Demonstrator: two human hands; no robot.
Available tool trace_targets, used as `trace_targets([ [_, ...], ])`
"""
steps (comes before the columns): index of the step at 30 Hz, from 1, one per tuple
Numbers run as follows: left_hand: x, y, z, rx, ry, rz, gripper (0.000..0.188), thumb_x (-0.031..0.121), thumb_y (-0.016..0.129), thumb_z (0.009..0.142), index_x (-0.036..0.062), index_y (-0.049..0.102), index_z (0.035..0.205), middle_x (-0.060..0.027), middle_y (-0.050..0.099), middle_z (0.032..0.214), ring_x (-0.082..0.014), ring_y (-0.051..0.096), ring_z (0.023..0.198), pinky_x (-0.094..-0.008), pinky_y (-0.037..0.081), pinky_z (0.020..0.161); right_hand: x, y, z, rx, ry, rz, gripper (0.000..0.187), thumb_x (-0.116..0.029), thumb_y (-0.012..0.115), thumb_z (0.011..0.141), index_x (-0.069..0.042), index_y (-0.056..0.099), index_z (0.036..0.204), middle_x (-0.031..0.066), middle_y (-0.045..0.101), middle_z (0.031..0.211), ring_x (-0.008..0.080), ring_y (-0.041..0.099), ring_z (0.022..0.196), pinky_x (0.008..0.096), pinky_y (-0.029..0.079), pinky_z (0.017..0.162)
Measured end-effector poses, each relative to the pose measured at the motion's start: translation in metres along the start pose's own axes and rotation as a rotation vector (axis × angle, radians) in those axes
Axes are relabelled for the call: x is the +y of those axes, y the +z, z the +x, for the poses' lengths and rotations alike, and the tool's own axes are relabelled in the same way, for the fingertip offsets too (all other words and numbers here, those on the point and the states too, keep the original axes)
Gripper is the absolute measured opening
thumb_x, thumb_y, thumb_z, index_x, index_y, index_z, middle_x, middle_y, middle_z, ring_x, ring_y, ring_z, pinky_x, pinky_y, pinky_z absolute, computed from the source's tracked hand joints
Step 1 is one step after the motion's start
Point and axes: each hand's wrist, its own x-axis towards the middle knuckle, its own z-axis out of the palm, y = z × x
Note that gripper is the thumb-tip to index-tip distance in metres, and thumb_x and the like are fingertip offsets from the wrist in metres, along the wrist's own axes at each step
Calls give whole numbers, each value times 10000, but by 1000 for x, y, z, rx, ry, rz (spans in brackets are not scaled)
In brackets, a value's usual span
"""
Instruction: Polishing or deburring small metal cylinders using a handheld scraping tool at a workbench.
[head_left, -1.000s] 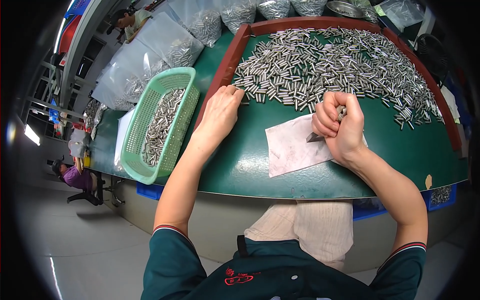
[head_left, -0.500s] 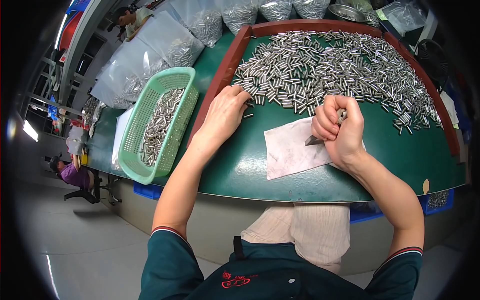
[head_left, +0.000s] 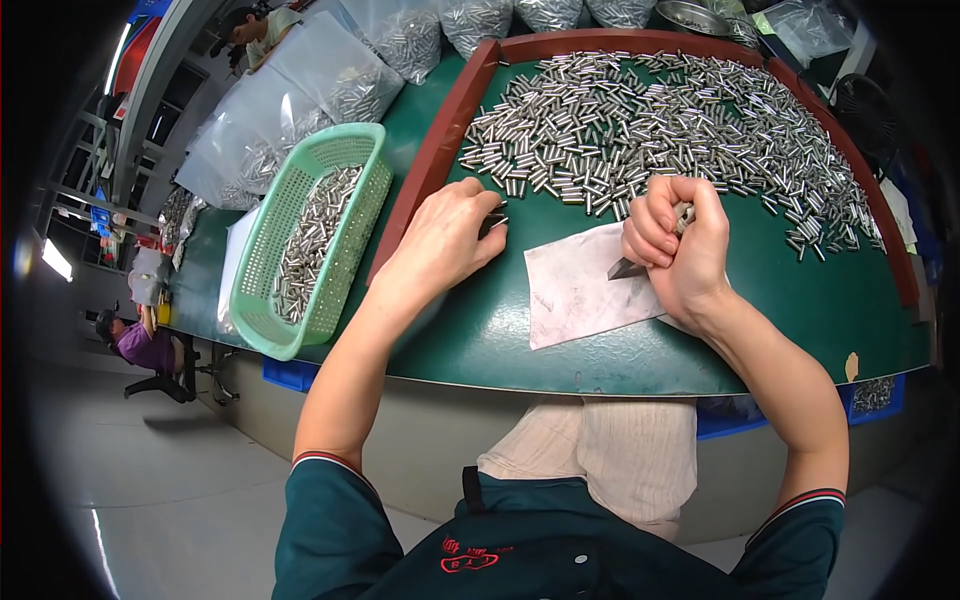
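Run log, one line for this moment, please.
left grip: beside pin pile | right grip: closed on grey tool, over cloth | basket: holding pins

A broad, glossy green surface (head_left: pixel 460 345) with a raised dark-red border (head_left: pixel 438 165) fills the middle, above a plain grey panel (head_left: pixel 430 435). To the left spreads a smooth pale-grey floor (head_left: pixel 150 480) marked by a bright streak of reflected light. A black wheeled swivel chair (head_left: pixel 165 386) stands there. Farther up are a thick grey metal post (head_left: pixel 150 105), dark rectangular window-like panes (head_left: pixel 168 118) and a glowing white rectangular lamp (head_left: pixel 57 260).
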Motion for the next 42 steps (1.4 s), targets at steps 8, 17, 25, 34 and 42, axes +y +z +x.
trace_targets([
  [8, -6, 17, -1, 19, 56, 274, 138, 30, 573, 693, 1, 564, 828, -136, 489, 707, -298, 528, 687, -397, 436, 612, 1, -1, -1, -19, 8, 4, 281, -257, 316, 779, -120, 296, 535, -33, 239, 422, 67, 174, 369, 227, 157, 385],
  [17, -19, 21, 6, 120, 156, 104, 149, 19, 585, 680, -8, 575, 826, -125, 503, 750, -283, 524, 733, -376, 427, 645, 0, -2, 1, -22, 21, 22, 286, -257, 305, 793, -115, 300, 544, -29, 230, 415, 72, 172, 362, 230, 165, 394],
  [25, -19, 22, 8, 168, 222, 121, 99, 14, 584, 671, -6, 518, 742, -122, 461, 706, -277, 509, 703, -380, 431, 621, 1, -3, 2, -15, 25, 26, 295, -265, 302, 798, -111, 298, 546, -25, 234, 411, 73, 169, 356, 230, 160, 383],
  [34, 53, 11, 10, 10, 268, -276, 95, 22, 609, 696, -4, 584, 783, -99, 536, 741, -258, 544, 642, -335, 435, 554, 0, -6, 2, -22, 27, 33, 308, -273, 291, 805, -112, 302, 542, -30, 246, 419, 67, 177, 354, 224, 163, 368],
  [42, 69, 21, 5, -18, 207, -318, 84, 32, 621, 679, 4, 590, 752, -95, 505, 712, -248, 520, 617, -341, 419, 551, -2, -3, -1, -15, 31, 37, 296, -258, 294, 802, -105, 310, 550, -23, 258, 427, 69, 192, 371, 220, 179, 384],
])
